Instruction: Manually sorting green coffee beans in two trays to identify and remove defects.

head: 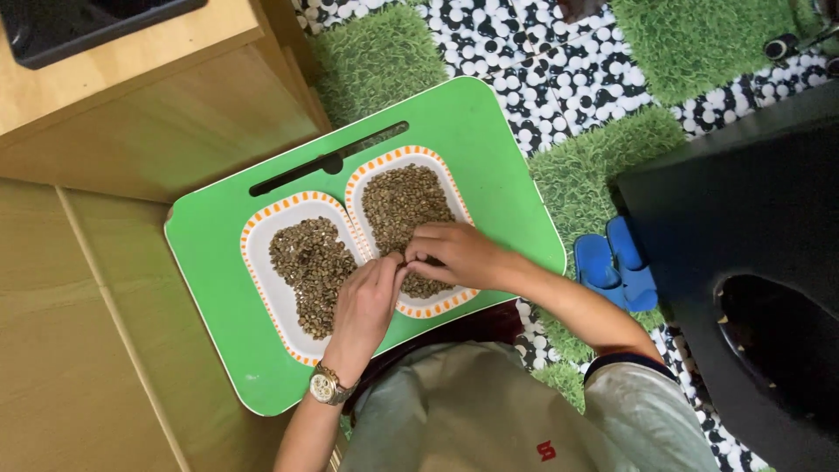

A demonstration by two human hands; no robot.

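Observation:
Two white oblong plates with orange-dashed rims sit side by side on a green lap tray [218, 262]. The left plate [262, 280] and the right plate [441, 179] each hold a heap of small brown-green beans. My left hand [367, 301], with a metal wristwatch [325, 386], rests between the plates, fingertips pinched near the right plate's edge. My right hand [459, 255] lies over the near end of the right plate, fingers curled down into the beans. The two hands' fingertips almost touch. Whether either holds a bean is too small to see.
Wooden furniture [131, 122] stands at the upper left and wooden flooring [79, 350] on the left. Green grass-like and black-and-white pebble mats [559, 79] cover the floor. A pair of blue slippers [616, 262] lies right of the tray, beside a large black object [752, 245].

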